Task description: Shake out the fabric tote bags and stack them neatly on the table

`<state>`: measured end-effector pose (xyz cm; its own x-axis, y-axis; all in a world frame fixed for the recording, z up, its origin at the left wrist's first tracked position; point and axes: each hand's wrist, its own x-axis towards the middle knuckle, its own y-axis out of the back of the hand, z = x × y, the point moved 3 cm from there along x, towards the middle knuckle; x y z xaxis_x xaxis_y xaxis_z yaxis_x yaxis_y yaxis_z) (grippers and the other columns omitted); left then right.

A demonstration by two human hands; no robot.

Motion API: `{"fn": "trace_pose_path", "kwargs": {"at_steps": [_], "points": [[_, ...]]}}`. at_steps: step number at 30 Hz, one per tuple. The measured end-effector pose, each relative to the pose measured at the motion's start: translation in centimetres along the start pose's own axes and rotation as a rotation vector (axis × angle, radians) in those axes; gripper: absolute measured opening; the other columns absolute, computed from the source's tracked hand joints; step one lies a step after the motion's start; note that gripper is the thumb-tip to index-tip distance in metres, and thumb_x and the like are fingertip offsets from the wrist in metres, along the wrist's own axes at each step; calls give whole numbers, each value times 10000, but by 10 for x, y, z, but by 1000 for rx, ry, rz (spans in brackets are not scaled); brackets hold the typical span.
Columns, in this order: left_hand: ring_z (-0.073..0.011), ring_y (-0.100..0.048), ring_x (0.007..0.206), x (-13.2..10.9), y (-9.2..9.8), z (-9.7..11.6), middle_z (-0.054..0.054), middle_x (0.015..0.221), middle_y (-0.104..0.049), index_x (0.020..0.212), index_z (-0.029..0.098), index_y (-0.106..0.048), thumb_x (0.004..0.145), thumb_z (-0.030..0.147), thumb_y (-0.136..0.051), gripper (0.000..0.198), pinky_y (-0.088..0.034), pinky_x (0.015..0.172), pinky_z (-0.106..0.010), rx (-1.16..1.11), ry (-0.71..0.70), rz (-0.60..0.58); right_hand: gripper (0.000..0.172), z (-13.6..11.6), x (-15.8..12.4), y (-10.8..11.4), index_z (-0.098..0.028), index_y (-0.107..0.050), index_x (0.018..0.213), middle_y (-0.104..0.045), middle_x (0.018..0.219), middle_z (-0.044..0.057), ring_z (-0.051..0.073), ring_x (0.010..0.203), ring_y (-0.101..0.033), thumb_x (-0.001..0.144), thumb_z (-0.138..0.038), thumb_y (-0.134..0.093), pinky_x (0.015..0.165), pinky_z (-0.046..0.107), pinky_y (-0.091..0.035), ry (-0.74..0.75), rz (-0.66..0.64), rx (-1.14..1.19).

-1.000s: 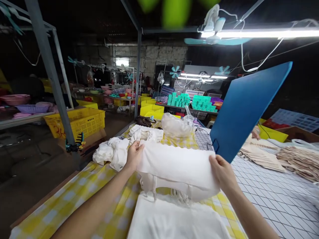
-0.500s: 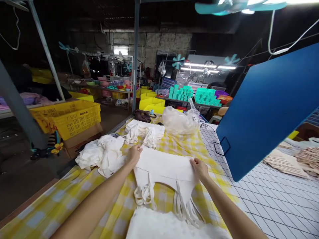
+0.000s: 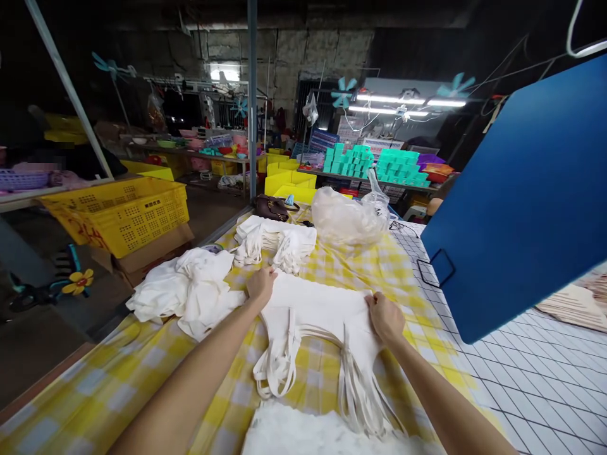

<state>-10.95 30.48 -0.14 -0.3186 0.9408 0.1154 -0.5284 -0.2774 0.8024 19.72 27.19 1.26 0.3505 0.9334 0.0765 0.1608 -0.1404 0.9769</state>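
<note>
A stack of folded white cloth bags lies on the yellow checked tablecloth, its long straps trailing toward me. My left hand rests on the stack's far left corner, fingers curled down on the cloth. My right hand presses on the stack's right edge, fingers bent over it. More white cloth lies at the bottom edge of the view, nearest to me.
A crumpled white cloth heap sits left of the stack. Another folded bag pile and a clear plastic bag lie beyond. A blue board tilts up at right over a white gridded surface. Yellow crates stand at left.
The folded bags I held up in both hands have come down onto the tablecloth. Both hands now press on the stack, and the straps have spread out toward me.
</note>
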Motion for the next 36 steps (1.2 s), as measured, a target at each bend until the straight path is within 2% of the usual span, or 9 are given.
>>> {"fn": "trace_pose_path", "kwargs": {"at_steps": [3,8,13,19,24,26,29,33,36], "points": [[-243,-611,908,-1,-1,2,-124,984,-674,1029,192,-616,820,321,-528,261,-410,676,-298,22,-17,-6,359,-2,-2,2,-167,-594,940,-667,886,138,265,860,-619,912,-367,-297,634,315,-401,19,-4,-53],[-259,-602,945,-8,1,3,-131,1019,-655,1289,188,-401,796,337,-568,542,-421,720,-313,118,-113,-54,346,-3,-2,-1,-141,-553,1000,-664,901,152,278,866,-626,919,-365,-303,663,339,-415,66,-14,-124],[-222,-588,968,-20,-2,3,-106,1124,-593,1261,209,-439,854,195,-449,407,-433,740,-290,267,-282,-56,350,-3,-2,-5,-131,-532,1024,-658,908,167,286,860,-630,922,-372,-298,680,357,-423,80,-22,-141],[-261,-609,882,-25,1,6,-176,1101,-564,1218,137,-468,871,264,-427,372,-449,721,-330,397,-213,-53,367,-1,-7,-1,-119,-492,1091,-633,1012,178,289,896,-620,915,-375,-297,710,372,-427,21,-32,-105],[-279,-603,897,-38,26,3,-200,1145,-533,1335,113,-326,857,362,-451,553,-456,742,-343,416,-184,3,419,20,-22,25,-126,-443,1182,-552,1172,168,264,977,-587,895,-396,-300,726,339,-430,-4,-10,-37],[-275,-596,919,-55,43,2,-193,1182,-510,1351,118,-309,861,325,-440,547,-458,751,-341,400,-249,34,407,35,-38,41,-139,-459,1165,-581,1110,133,241,937,-592,873,-396,-339,710,323,-435,78,5,41],[-241,-586,935,-98,67,-5,-157,1177,-508,1309,127,-377,862,246,-422,465,-462,770,-321,337,-386,28,372,62,-81,64,-175,-530,1043,-618,938,78,195,706,-599,824,-446,-401,617,308,-446,266,-15,208],[-204,-551,967,-181,94,-16,-92,1042,-549,1171,161,-506,848,201,-431,334,-449,843,-316,154,-566,-28,340,91,-163,87,-220,-580,909,-624,866,52,159,603,-569,806,-502,-420,539,279,-440,395,-72,320],[-184,-539,954,-246,107,-13,-59,978,-548,1092,189,-549,851,216,-441,265,-442,860,-314,6,-674,-91,294,96,-220,92,-225,-587,864,-620,853,46,154,620,-575,826,-460,-414,551,272,-442,473,-150,303]]}}
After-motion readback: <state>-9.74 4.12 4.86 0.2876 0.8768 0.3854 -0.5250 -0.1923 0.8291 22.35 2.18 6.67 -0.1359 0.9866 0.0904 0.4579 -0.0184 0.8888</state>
